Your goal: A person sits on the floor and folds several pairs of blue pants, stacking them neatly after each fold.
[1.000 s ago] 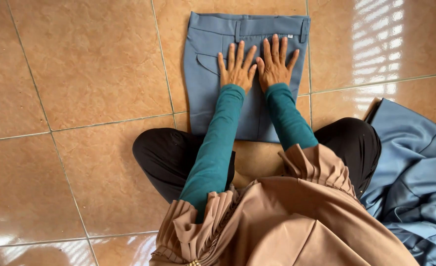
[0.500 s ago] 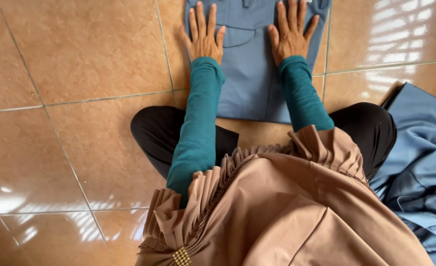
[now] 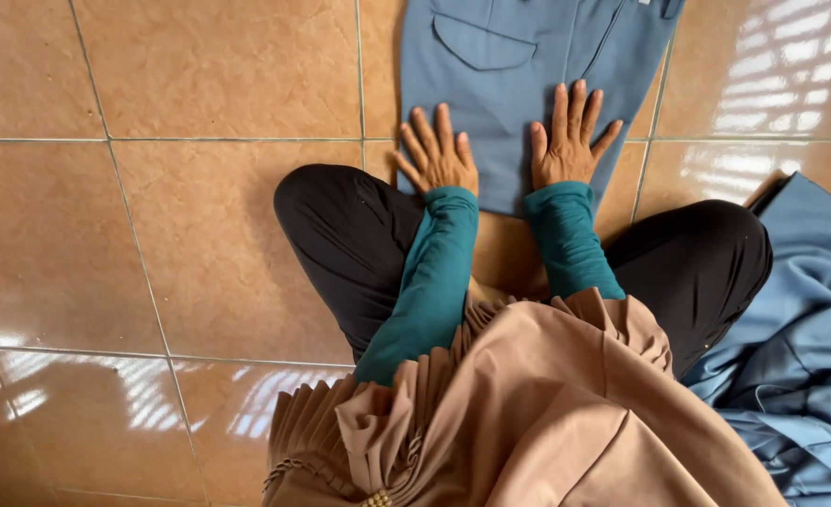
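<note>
Home: tiled floor [image 3: 199, 235], laundry [image 3: 800, 357]

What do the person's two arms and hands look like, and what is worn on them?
Both arms are covered to the wrist by close-fitting teal sleeves, plain and without markings, ending in snug cuffs. The left hand and the right hand are bare: no gloves, and no rings or watch that I can see. Above the elbows, a loose tan pleated garment drapes over the sleeves.

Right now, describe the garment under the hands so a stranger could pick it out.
On the tan tiled floor, ahead of the crossed legs, the folded blue-grey trousers lie flat under the left hand and right hand. Unlike the crumpled blue cloth at the right, they are smooth, with a pocket flap.
</note>
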